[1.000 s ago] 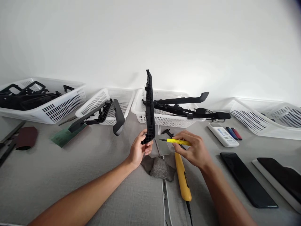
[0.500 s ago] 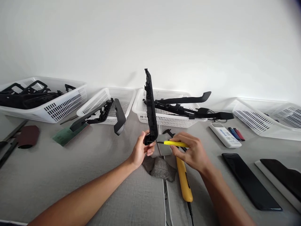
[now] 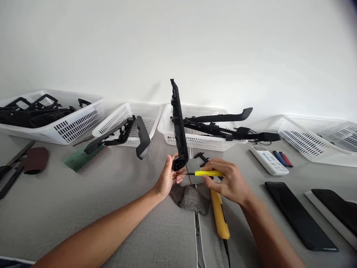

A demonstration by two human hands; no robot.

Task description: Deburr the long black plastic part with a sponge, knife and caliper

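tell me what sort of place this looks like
Probably a small workshop bench. White perforated baskets hold black molded parts, a corded yellow handheld tool lies on the gray tabletop, and the right hand grips a slim yellow-handled tool.

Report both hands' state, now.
Left hand: closed on the long, black, bent-ended plastic part.
Right hand: closed on the slim, yellow-handled tool with dark pointed tip.

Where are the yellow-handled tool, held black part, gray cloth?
Yellow-handled tool [image 3: 205,173], head view: handle.
Held black part [image 3: 180,130], head view: long section.
Gray cloth [image 3: 193,198], head view: upper surface.
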